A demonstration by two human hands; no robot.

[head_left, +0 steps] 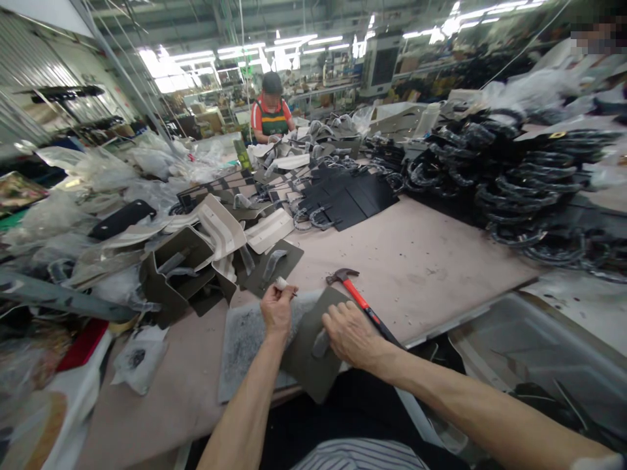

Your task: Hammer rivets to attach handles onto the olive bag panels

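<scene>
My left hand (277, 310) is closed in a pinch above the grey slab (242, 346). A small whitish piece (281, 283) and a thin dark tip show at its fingers, too small to name. My right hand (350, 331) has its fingers curled over a flat olive-grey bag panel (313, 382), gripping it near its plastic-wrapped handle (321, 344). The panel tilts over the slab's right side and the table's front edge. Just beyond the right hand lies a claw hammer (360, 297) with a red and black grip. Another olive panel (289, 264) with a wrapped handle lies past the left hand.
Olive and beige panels (186, 261) are heaped at the left. Black panels (353, 196) lie further back, with stacked black pieces with wrapped handles (519, 189) at the right. A translucent bin (539, 333) stands beside the table (421, 254). Across it sits a person (271, 117).
</scene>
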